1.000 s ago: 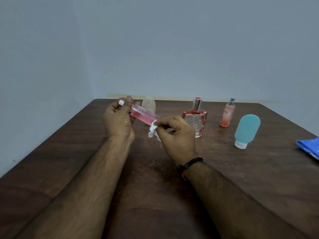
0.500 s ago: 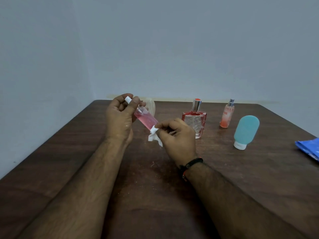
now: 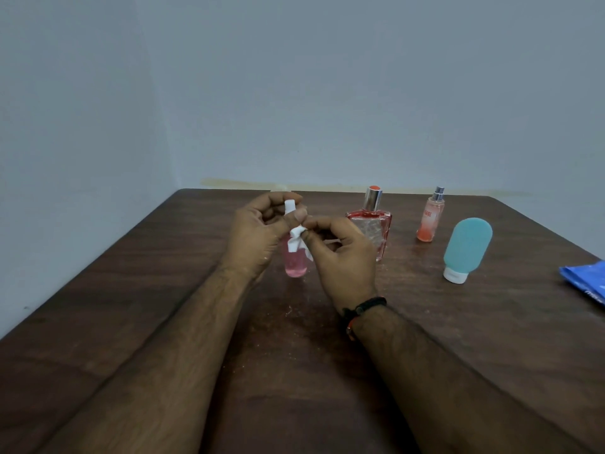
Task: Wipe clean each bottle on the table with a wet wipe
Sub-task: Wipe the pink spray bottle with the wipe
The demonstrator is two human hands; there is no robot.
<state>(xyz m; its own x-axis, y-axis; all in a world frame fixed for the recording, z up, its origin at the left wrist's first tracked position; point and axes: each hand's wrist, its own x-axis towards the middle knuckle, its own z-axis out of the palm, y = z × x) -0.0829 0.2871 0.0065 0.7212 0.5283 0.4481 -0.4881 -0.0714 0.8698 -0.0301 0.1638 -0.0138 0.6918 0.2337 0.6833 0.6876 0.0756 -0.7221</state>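
Bottle [image 3: 295, 264] of clear plastic, pink liquid inside, stands upright above the wooden counter [image 3: 163, 273], left hand [image 3: 253, 234] gripping its white cap; right hand [image 3: 343, 253] pinches a crumpled wet wipe [image 3: 296, 240] (white) against it.

- The upper body of the pink bottle [image 3: 295, 264] was hidden behind the left hand [image 3: 253, 237] and the wipe [image 3: 296, 241]; only its base and white cap showed.
- The wipe itself was mostly covered by the right hand [image 3: 343, 253] pinching it against the pink bottle.
- To the right of the pink bottle, the lower left corner of the square perfume bottle [image 3: 373, 229] was hidden behind the right hand.
- Further right of the pink bottle, the label on the slim spray bottle [image 3: 429, 221] was too small to read.
- Far right of the pink bottle, the blue packet [image 3: 586, 280] was cut off by the picture's edge, its print unreadable.
- Both forearms ran out past the bottom edge.
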